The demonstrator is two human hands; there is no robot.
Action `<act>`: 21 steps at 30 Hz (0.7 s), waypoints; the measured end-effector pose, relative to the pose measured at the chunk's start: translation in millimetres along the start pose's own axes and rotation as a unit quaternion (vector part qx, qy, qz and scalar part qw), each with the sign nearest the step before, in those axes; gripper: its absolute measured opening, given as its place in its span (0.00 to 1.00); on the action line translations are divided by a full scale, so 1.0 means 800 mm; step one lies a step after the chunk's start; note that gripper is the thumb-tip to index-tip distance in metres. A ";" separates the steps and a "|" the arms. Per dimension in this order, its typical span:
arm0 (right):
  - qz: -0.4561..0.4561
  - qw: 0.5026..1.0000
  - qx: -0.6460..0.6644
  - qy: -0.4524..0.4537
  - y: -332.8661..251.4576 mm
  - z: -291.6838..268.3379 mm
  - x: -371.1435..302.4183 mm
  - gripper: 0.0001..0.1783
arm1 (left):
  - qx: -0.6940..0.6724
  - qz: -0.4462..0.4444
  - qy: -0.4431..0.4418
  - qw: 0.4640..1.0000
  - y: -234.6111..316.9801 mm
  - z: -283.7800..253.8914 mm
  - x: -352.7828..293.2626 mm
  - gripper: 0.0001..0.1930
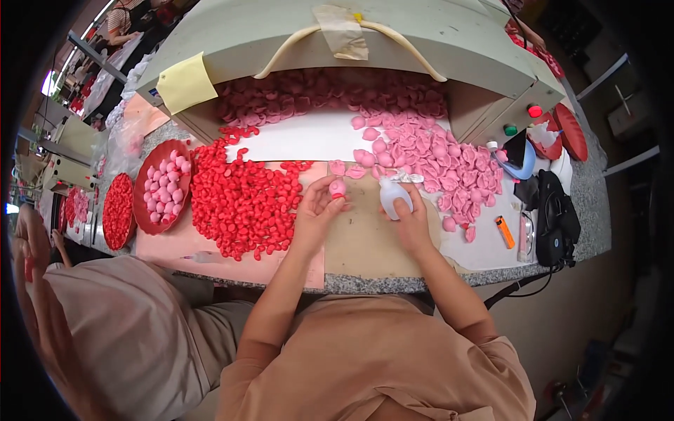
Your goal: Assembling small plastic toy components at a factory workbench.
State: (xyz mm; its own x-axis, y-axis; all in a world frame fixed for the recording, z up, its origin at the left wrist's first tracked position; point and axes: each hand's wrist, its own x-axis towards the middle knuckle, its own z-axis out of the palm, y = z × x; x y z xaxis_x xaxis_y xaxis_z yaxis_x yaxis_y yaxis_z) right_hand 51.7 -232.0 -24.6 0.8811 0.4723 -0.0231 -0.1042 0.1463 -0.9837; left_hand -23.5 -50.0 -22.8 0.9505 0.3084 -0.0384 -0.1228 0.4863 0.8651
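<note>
My left hand (314, 214) pinches a small pink ball piece (338, 187) with a bit of red at its lower side. Close by on the right, my right hand (415, 228) is wrapped round a translucent white squeeze bottle (392, 199), its top end near some shiny crumpled wrapping. Both hands are over the brown sheet (365, 245) at the table's near edge. A heap of small red pieces (239, 203) spreads left of my left hand. Pink petal-like shells and balls (460, 172) are piled beyond and right of my right hand.
A grey-green metal housing (435, 52) arches over the far side, with more pink shells inside. At left stand a red dish (143, 219) of pink balls and another dish of red pieces (118, 210). An orange tool (504, 232) and black bag (557, 217) lie right. Someone sits at my left.
</note>
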 end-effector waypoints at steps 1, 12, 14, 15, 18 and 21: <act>-0.001 1.000 -0.001 0.004 0.002 -0.002 -0.003 0.15 | -0.004 -0.003 0.004 1.000 0.000 0.002 -0.001 0.22; -0.043 0.999 0.003 0.024 0.006 -0.004 -0.013 0.16 | 0.089 0.026 0.031 0.995 0.000 -0.002 -0.002 0.26; -0.040 0.999 -0.002 0.036 0.003 -0.003 -0.013 0.15 | 0.109 0.028 0.037 0.993 0.003 -0.001 -0.002 0.26; -0.037 0.998 -0.007 0.048 0.001 -0.001 -0.014 0.14 | 0.139 0.026 0.039 0.989 0.004 -0.002 -0.002 0.25; -0.037 0.997 -0.034 0.051 -0.004 0.000 -0.016 0.15 | 0.174 0.040 0.047 0.983 -0.002 -0.004 -0.002 0.23; -0.028 0.997 -0.021 0.062 -0.005 0.002 -0.013 0.15 | 0.180 0.046 0.054 0.981 -0.003 -0.003 -0.001 0.22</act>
State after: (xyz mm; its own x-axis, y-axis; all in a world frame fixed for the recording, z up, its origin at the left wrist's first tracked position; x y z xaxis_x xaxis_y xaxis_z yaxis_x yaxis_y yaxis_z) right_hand 42.7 -236.3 -20.1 0.9353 0.3536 0.0120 -0.0371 0.1317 -0.9906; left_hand -24.8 -49.2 -26.1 0.9019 0.4318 0.0117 -0.0786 0.1374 0.9874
